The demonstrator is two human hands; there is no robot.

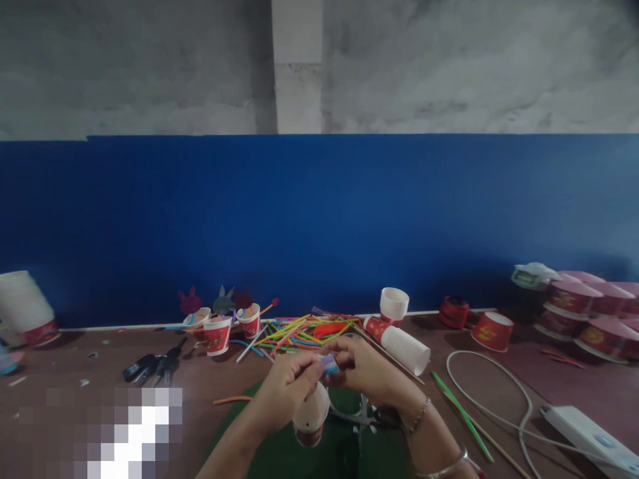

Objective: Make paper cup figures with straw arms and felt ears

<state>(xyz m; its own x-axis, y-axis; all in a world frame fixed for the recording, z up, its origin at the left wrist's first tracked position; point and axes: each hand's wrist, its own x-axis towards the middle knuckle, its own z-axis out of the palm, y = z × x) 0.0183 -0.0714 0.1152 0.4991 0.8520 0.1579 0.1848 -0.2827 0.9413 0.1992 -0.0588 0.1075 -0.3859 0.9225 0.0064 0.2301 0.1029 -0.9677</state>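
Observation:
Between the fingertips of both hands is a small blue-and-purple piece point(329, 363), its exact kind too small to make out. My left hand point(289, 382) pinches it with thumb and forefinger. From the other side, the closed fingers of my right hand point(357, 364) grip it. Just beneath my left hand is a paper cup point(310, 416) with a pale upper part and a darker lower end; whether that hand touches it I cannot tell. Under my hands lies a dark green mat point(279, 459), bearing a grey-and-black looped tool point(364, 419) partly hidden by my right wrist.
Colourful sticks point(294, 332) are heaped behind my hands. Small decorated cups point(217, 334) stand to their left, near keys point(154, 367). Stacked paper cups point(399, 342) lie on the right. Farther right are a white cable point(522, 386), a power strip point(592, 436) and red tubs point(574, 297).

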